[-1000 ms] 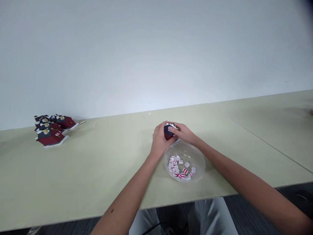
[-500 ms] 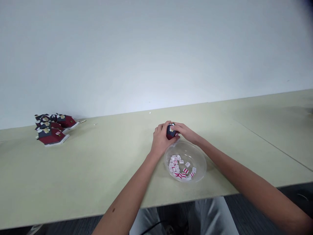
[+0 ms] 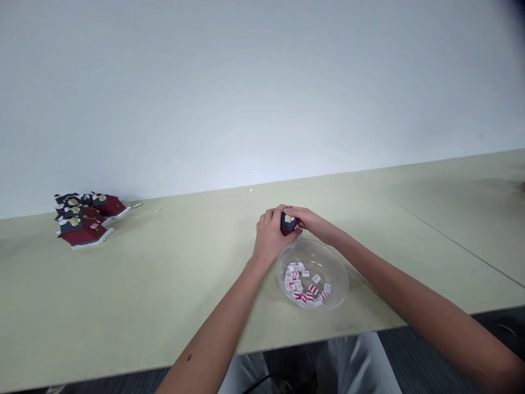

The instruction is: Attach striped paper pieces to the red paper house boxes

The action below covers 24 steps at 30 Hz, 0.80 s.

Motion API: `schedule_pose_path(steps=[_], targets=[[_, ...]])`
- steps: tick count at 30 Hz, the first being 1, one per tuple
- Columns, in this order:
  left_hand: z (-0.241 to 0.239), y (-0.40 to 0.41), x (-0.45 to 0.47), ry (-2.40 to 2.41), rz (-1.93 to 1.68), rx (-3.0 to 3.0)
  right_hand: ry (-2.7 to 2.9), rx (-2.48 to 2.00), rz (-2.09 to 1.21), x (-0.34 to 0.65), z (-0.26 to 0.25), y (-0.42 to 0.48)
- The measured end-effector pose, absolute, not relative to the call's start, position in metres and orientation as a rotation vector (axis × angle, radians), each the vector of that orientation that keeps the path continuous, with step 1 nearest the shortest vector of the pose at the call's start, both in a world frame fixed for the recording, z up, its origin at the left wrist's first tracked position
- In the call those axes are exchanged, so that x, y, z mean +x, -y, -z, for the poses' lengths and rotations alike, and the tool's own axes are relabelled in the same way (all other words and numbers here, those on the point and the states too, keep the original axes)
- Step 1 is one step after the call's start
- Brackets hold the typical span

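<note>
Your left hand (image 3: 270,236) and right hand (image 3: 312,222) were closed in a firm grip on a small navy-and-red house model (image 3: 289,224), just past the 12 o'clock rim of a clear bowl (image 3: 333,268) of red-and-white pieces (image 3: 297,282), with more house models (image 3: 84,232) far off at 9 o'clock on the surface (image 3: 184,284).

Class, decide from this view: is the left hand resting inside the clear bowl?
No: the left hand is beyond the bowl's rim, holding a small house together with the right hand.
</note>
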<state>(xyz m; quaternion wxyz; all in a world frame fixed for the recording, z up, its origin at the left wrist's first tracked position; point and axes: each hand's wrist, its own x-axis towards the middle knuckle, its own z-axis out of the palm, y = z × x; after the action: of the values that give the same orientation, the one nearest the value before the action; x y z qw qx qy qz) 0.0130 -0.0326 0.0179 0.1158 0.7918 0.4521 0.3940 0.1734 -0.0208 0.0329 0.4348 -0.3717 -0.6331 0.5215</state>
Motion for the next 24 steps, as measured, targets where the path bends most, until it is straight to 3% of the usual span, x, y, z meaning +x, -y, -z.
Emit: schedule_pose_path(steps=[24], targets=[[-0.020,0.035,0.008,-1.375,-1.083,2.363,1.704,-0.853,-1.116,0.169,-0.031,0.018]])
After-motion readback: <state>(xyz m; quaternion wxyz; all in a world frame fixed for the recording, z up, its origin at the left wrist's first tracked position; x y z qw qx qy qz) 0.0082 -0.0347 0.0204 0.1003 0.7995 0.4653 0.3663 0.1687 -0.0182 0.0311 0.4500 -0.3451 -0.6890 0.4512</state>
